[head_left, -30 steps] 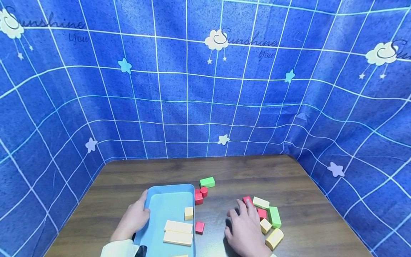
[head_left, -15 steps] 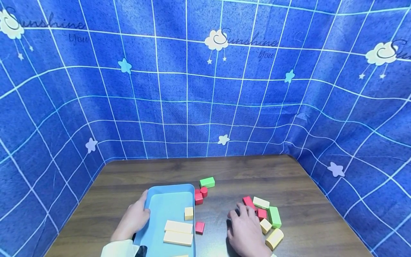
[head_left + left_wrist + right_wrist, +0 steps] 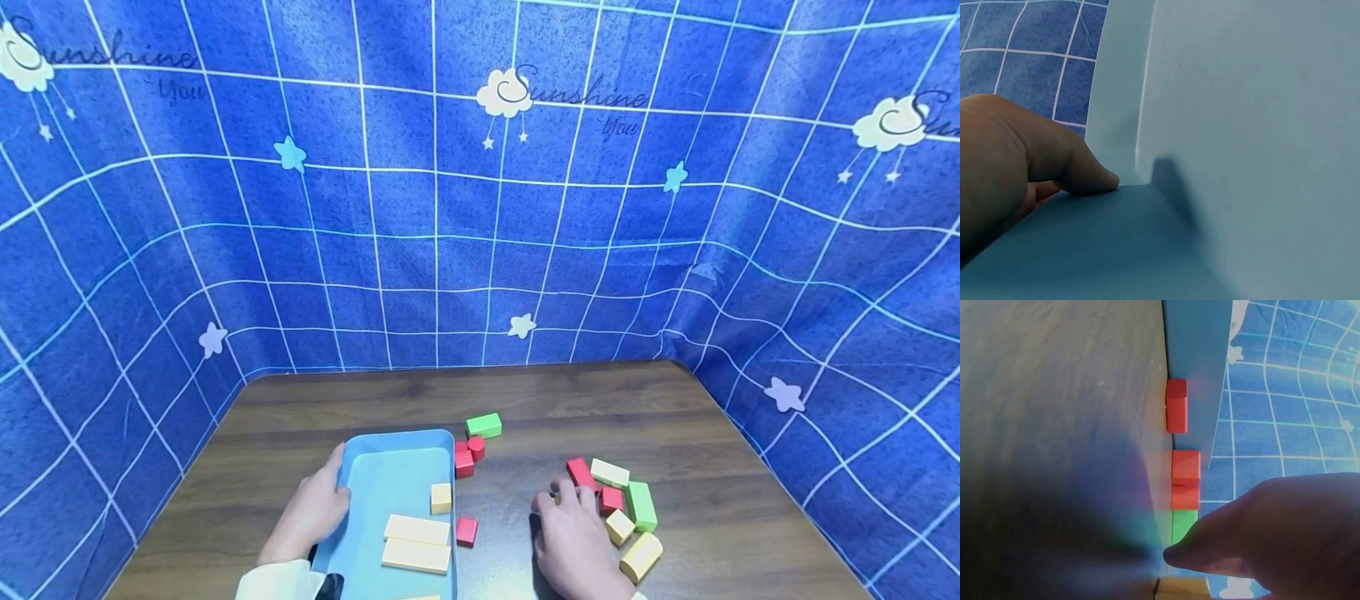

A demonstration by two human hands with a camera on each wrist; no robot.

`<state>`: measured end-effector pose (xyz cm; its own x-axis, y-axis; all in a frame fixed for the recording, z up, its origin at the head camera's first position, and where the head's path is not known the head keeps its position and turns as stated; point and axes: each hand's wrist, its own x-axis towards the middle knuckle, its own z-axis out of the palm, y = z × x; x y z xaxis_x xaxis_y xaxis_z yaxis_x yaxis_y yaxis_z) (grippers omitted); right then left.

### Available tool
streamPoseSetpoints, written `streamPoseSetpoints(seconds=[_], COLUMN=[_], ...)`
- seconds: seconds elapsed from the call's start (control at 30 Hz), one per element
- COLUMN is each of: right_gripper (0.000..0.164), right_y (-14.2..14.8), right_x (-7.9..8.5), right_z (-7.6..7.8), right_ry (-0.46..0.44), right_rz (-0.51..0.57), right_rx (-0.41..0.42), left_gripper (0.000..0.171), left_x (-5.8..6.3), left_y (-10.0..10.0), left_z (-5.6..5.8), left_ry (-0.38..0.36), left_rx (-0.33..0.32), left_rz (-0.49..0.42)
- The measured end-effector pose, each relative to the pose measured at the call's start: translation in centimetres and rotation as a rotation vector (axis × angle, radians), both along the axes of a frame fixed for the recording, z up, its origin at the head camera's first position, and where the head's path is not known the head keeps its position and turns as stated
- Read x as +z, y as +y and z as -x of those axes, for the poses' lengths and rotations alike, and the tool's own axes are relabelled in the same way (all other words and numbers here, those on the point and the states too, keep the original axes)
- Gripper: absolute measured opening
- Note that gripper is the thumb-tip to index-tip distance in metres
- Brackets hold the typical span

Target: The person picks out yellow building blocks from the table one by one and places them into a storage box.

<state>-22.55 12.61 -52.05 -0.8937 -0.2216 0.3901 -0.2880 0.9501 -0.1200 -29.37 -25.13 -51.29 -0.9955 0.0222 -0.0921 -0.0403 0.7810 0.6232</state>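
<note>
My left hand [image 3: 311, 506] grips the left rim of a light blue tray [image 3: 401, 442], and the left wrist view shows its thumb [image 3: 1094, 175] pressing on the rim. Inside the tray lie a small yellow block [image 3: 441, 498] and flat cream planks [image 3: 417, 555]. My right hand [image 3: 577, 533] is low over the table, fingers bent downward. A bit of yellow shows between its fingers; in the right wrist view a yellow block [image 3: 1183, 589] sits just below the thumb [image 3: 1200, 547]. Whether the fingers pinch it is hidden. A red block [image 3: 581, 473] lies just beyond the fingertips.
Right of the hand are another red block [image 3: 611, 500], a cream block [image 3: 610, 472], a green block [image 3: 641, 506], a yellow cube [image 3: 620, 527] and a yellow half-round block [image 3: 642, 557]. Red blocks [image 3: 464, 463] and a green block [image 3: 483, 426] lie along the tray's right side.
My right hand has drawn back slightly from the red block, uncovering it, and its fingers have bent inward. A bit of yellow now shows between them. The left hand and tray stay put.
</note>
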Motion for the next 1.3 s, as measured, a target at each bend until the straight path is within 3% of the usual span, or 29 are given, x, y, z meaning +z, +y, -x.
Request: streamPoseSetpoints(seconds=[0.2, 0.4, 0.77, 1.3], right_gripper=[0.023, 0.026, 0.025, 0.022], right_y=[-0.2, -0.2, -0.7, -1.9], right_x=[0.2, 0.1, 0.4, 0.7], right_z=[-0.2, -0.2, 0.0, 0.0], right_ry=[-0.097, -0.1, 0.084, 0.06], right_rz=[-0.012, -0.006, 0.077, 0.085], right_rx=[0.023, 0.031, 0.07, 0.173], left_gripper=[0.067, 0.067, 0.068, 0.068], left_x=[-0.1, -0.2, -0.1, -0.1], left_y=[-0.1, -0.1, -0.1, 0.0], left_z=[0.1, 0.1, 0.2, 0.1], left_ry=[-0.004, -0.003, -0.005, 0.026], left_rx=[-0.001, -0.001, 0.008, -0.001], left_rz=[0.0, 0.003, -0.001, 0.013])
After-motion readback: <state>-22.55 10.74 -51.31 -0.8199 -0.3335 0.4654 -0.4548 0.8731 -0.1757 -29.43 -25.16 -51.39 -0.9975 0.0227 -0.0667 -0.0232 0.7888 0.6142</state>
